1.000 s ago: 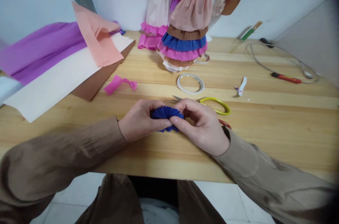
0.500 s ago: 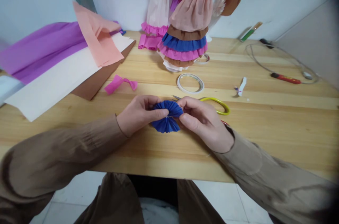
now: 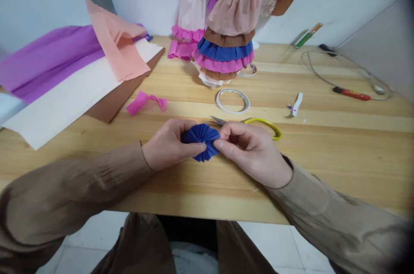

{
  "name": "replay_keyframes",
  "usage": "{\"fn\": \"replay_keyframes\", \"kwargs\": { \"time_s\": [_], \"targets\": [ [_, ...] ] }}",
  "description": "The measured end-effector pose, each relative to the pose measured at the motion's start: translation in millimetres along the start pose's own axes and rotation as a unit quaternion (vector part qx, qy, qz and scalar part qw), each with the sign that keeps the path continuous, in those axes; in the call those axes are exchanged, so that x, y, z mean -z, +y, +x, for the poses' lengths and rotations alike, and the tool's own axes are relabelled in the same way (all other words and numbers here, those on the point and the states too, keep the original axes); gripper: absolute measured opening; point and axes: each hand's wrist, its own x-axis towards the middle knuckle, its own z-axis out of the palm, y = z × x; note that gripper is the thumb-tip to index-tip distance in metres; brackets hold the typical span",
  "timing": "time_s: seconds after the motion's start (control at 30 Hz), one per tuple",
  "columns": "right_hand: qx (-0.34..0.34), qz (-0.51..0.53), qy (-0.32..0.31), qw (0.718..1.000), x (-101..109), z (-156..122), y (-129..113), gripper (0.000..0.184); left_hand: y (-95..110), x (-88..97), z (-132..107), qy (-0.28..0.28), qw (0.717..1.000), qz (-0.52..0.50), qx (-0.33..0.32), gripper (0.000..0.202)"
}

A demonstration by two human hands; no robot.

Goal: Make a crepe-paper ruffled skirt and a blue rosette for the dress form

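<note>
A pleated blue paper rosette (image 3: 201, 134) is held between my two hands above the front part of the table. My left hand (image 3: 170, 144) pinches its left side, with the thumb pressed near the centre. At the right edge, my right hand (image 3: 250, 149) pinches the folds between thumb and fingers. Scissors (image 3: 264, 123) with yellow handles lie just behind my right hand, which covers part of them. A roll of tape (image 3: 233, 101) rests flat beyond the rosette. To the left lies a scrap of pink crepe paper (image 3: 146, 102).
Sheets of purple (image 3: 58, 58), white and salmon paper (image 3: 111, 43) are piled at the left. A ruffled paper dress (image 3: 231, 28) stands at the back wall. At right are a red-handled tool (image 3: 352, 93) with a cord, a white strip (image 3: 297, 104) and a green-handled tool (image 3: 307, 37).
The gap at the rosette's right side has closed, its folded edges now brought together under my right thumb and fingers. My right hand has shifted slightly inward; the left stays on the rosette.
</note>
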Motion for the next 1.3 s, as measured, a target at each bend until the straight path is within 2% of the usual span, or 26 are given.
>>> {"fn": "replay_keyframes", "kwargs": {
  "time_s": [0.17,0.43,0.57,0.7,0.77,0.87,0.97,1.03,1.1,1.2,1.3],
  "targets": [
    [-0.007,0.059,0.01,0.998,0,2,-1,0.025,0,0.6,0,-0.012,0.999,0.049,0.001,0.014],
    [-0.022,0.124,-0.003,0.992,0,1,1,0.022,1,1.3,1,-0.01,0.999,0.053,0.005,0.018],
    [-0.016,0.108,-0.002,0.994,0,1,1,0.017,0,0.2,0,-0.019,0.997,0.071,0.007,0.015],
    [0.027,0.039,0.0,0.999,2,1,-1,0.011,-1,0.3,-1,-0.03,0.998,0.062,0.003,0.015],
    [0.038,0.029,0.006,0.999,3,1,-1,0.015,-1,0.9,0,-0.044,0.998,0.044,-0.009,0.016],
    [0.021,0.054,0.041,0.997,5,2,-2,0.019,1,2.4,0,-0.064,0.997,0.004,-0.045,0.026],
    [0.021,0.081,0.098,0.992,6,2,-1,0.02,-1,5.1,2,-0.03,0.997,-0.025,-0.07,0.052],
    [0.046,0.09,0.127,0.987,7,1,0,0.018,-4,7.7,3,-0.003,0.997,-0.051,-0.061,0.065],
    [0.082,0.074,0.137,0.984,8,-1,2,0.012,-7,10.1,5,-0.001,0.995,-0.092,-0.029,0.064],
    [0.146,-0.008,0.12,0.982,11,-3,2,0.004,-8,11.0,6,-0.048,0.985,-0.161,0.03,0.062],
    [0.214,-0.078,0.089,0.97,14,-2,0,0.009,-5,8.7,3,-0.065,0.976,-0.2,0.055,0.056]
  ]
}}
